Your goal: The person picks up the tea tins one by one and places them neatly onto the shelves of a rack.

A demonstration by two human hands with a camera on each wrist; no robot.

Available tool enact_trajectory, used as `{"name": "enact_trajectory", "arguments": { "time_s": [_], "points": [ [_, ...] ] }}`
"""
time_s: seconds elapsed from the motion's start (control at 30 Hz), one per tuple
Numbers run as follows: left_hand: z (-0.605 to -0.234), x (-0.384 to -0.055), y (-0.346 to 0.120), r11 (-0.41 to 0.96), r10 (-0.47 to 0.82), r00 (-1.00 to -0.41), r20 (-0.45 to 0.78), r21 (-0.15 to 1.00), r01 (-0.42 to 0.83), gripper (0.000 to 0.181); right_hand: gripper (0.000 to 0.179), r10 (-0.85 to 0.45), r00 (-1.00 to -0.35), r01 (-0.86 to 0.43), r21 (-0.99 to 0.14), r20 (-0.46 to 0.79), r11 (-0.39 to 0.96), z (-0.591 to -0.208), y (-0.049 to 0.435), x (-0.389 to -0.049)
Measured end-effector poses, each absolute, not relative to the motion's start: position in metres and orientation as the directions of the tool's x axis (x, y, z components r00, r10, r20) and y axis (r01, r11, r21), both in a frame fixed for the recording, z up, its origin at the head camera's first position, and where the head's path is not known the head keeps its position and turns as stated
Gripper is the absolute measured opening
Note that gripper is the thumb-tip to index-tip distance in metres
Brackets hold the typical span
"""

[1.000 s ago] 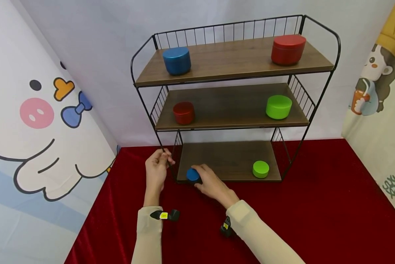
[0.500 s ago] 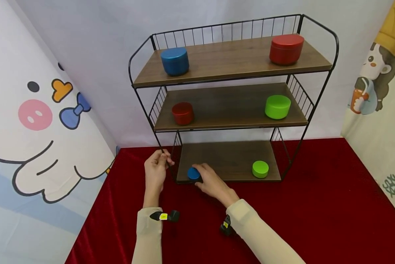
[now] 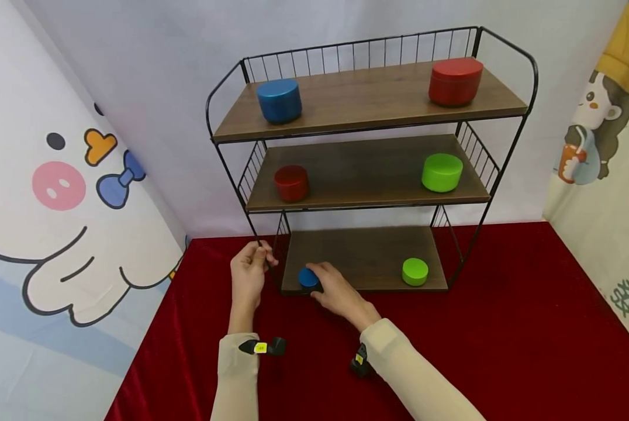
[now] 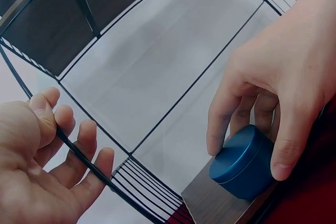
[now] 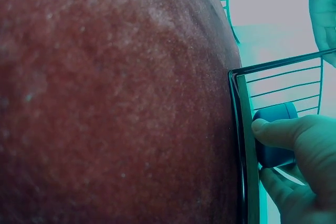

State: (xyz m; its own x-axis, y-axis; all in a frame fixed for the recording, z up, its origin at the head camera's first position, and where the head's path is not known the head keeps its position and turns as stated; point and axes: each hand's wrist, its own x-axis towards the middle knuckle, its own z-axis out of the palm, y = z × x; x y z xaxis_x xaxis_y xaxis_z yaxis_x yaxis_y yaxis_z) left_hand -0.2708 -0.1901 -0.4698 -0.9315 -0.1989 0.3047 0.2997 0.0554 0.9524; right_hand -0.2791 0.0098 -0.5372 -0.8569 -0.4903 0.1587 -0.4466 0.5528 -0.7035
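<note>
My left hand (image 3: pixel 248 275) grips the thin black front post (image 4: pixel 79 153) of a three-tier shelf rack, thumb and fingers pinching the wire. On the bottom shelf (image 3: pixel 367 251), near its left front corner, stands a small round blue tin (image 4: pixel 242 162) with a lid. My right hand (image 3: pixel 341 295) holds this tin between thumb and fingers; in the left wrist view the thumb lies on the near side and the fingers reach round the far side. The tin appears to rest on the board. A small green tin (image 3: pixel 415 272) sits at that shelf's right front.
The middle shelf (image 3: pixel 367 169) bears a red tin (image 3: pixel 291 183) at left and a green tin (image 3: pixel 442 173) at right. Up on the top shelf (image 3: pixel 362 93) are a blue tin (image 3: pixel 280 101) and a larger red tin (image 3: pixel 455 82). Dark red cloth (image 3: pixel 530 327) covers the table.
The head view shifts very slightly. Both hands keep their holds, and the tins stay in their places.
</note>
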Motion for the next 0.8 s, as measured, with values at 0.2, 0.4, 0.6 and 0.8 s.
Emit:
{"name": "enact_trajectory", "arguments": {
  "time_s": [0.2,0.4,0.6,0.8],
  "points": [
    [-0.4736,-0.2689,-0.1910,0.063,-0.196,-0.935,0.294,0.956,0.287,0.022,0.064,-0.487,-0.859,-0.444,-0.705,0.158,0.553,-0.5411,0.0089,-0.2784],
    [-0.4739,-0.2691,-0.1924,0.071,-0.191,-0.933,0.304,0.953,0.295,0.022,0.064,-0.487,-0.858,-0.445,-0.714,0.166,0.541,-0.5423,0.0080,-0.2790],
    [-0.4733,-0.2698,-0.1930,0.063,-0.190,-0.935,0.300,0.954,0.293,0.022,0.064,-0.481,-0.858,-0.454,-0.707,0.181,0.543,-0.5428,0.0067,-0.2805],
    [-0.4728,-0.2702,-0.1928,0.058,-0.189,-0.933,0.305,0.952,0.300,0.024,0.064,-0.456,-0.865,-0.453,-0.716,0.210,0.531,-0.5450,0.0049,-0.2823]
  ]
}}
